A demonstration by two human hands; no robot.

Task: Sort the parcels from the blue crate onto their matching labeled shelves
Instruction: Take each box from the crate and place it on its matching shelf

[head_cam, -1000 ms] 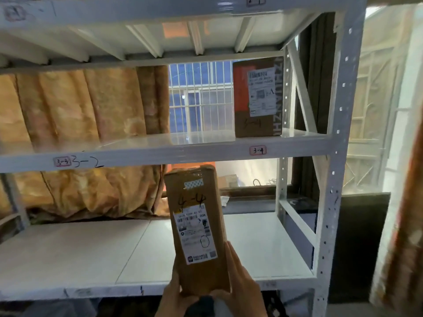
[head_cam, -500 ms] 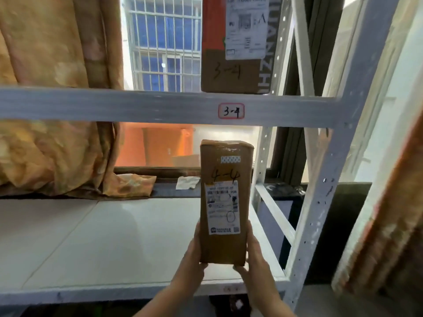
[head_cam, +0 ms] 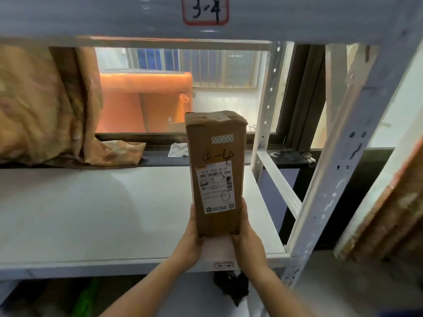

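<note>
A tall brown cardboard parcel (head_cam: pixel 216 172), hand-marked "4-4" and carrying a white shipping label, stands upright at the right end of a white shelf (head_cam: pixel 91 213). My left hand (head_cam: pixel 191 239) grips its lower left side and my right hand (head_cam: pixel 248 236) its lower right side. The parcel's base is at the shelf surface near the front edge; I cannot tell whether it rests on it. A small blurred tag (head_cam: pixel 223 265) sits on the shelf's front rail just below the parcel. The rail above bears a label reading "3-4" (head_cam: pixel 205 10). The blue crate is out of view.
A white perforated upright (head_cam: pixel 338 179) and a diagonal brace (head_cam: pixel 278 181) bound the shelf on the right. A crumpled tan curtain (head_cam: pixel 45 106) hangs behind the shelf's left part, beside a window with an orange shape (head_cam: pixel 146 101). A dark object (head_cam: pixel 231 284) lies below the shelf.
The view has dropped and closed in on the lower shelf. My hands have carried the parcel forward and down over the right end of this shelf; the 3-4 parcel above has left view.
</note>
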